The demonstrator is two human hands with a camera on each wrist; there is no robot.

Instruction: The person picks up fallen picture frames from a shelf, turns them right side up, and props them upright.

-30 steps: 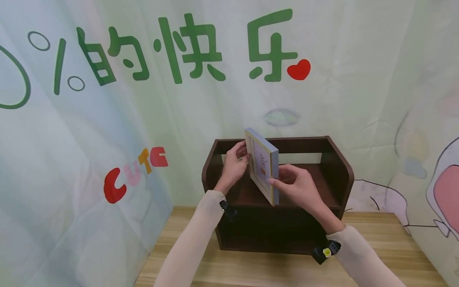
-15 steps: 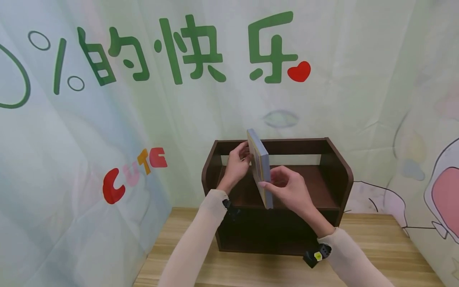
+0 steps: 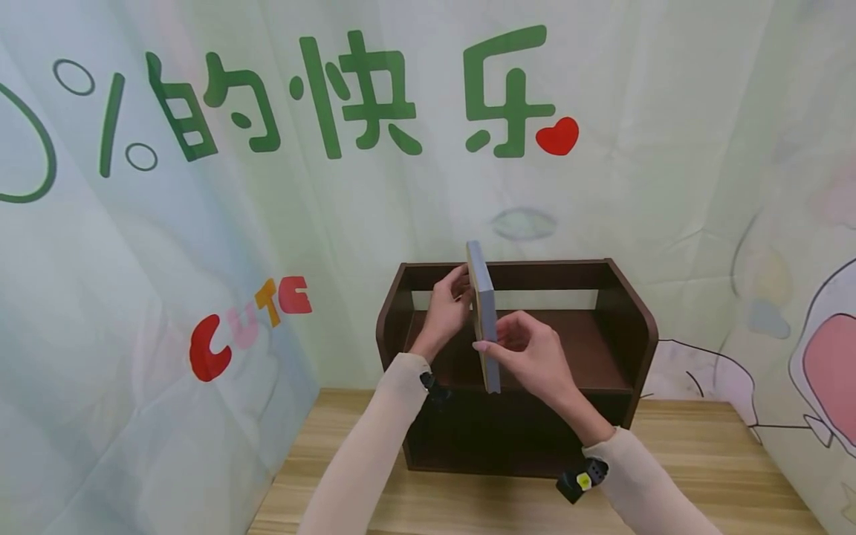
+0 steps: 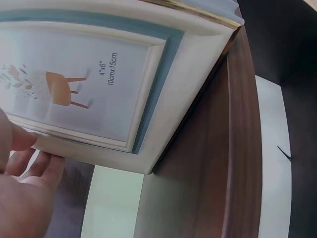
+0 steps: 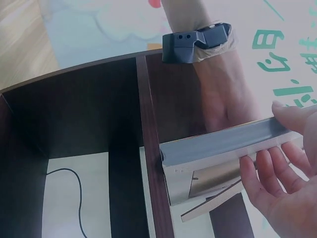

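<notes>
The head view catches the photo frame [image 3: 490, 327] edge-on, its face hidden, upright at the upper board of the dark brown desktop shelf [image 3: 588, 342]; whether it rests there I cannot tell; the left hand [image 3: 446, 310] pinches its far edge, fingertips partly hidden; the right hand [image 3: 531, 349] grips the near edge, thumb against fingers; the left wrist view, cropping it, shows cream moulding, a teal band [image 4: 155, 94] and an orange planter print [image 4: 60, 89]; only the right wrist view shows the slanting easel leg [image 5: 213, 201]

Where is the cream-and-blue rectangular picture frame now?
In the head view, just right of centre, the frame is between left hand and right hand, at the dark-brown wooden shelf.
</notes>
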